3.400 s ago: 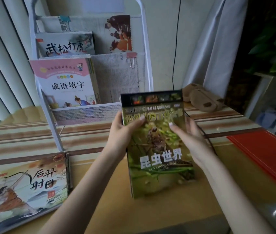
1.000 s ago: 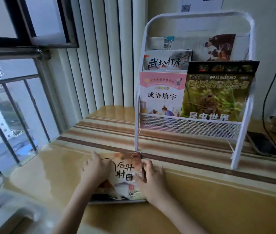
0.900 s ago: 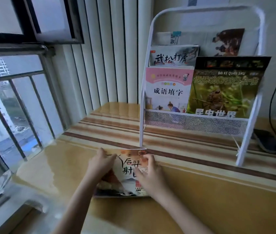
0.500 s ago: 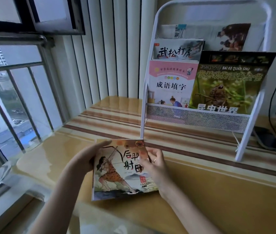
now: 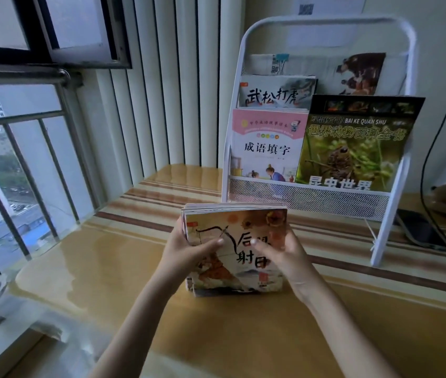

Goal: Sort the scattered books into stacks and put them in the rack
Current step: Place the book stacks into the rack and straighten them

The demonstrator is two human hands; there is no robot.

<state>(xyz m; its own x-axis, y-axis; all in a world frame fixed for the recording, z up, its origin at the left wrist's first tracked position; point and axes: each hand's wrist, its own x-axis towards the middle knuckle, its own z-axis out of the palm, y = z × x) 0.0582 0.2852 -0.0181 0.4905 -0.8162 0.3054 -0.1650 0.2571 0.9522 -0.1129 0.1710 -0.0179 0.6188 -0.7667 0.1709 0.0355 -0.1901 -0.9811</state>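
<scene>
Here, left hand [image 5: 186, 252] and right hand [image 5: 284, 255] each grip the upright book stack [image 5: 232, 249] on the counter [image 5: 107, 268], near the rack [image 5: 309, 197].

1. Stack of thin picture books [image 5: 236, 241], orange archer cover facing the camera, stands upright on its lower edge just in front of the white wire rack [image 5: 309, 197].
2. Pink book [image 5: 266, 144] sits in the rack's front-left pocket.
3. Green insect book [image 5: 352, 148] leans beside it, front-right.
4. A grey-covered book [image 5: 276, 92] stands behind the pink one.

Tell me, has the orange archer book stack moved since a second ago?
Yes. The archer book stack, flat on the table before, now stands upright in both hands, left hand and right hand, before the white rack.
</scene>
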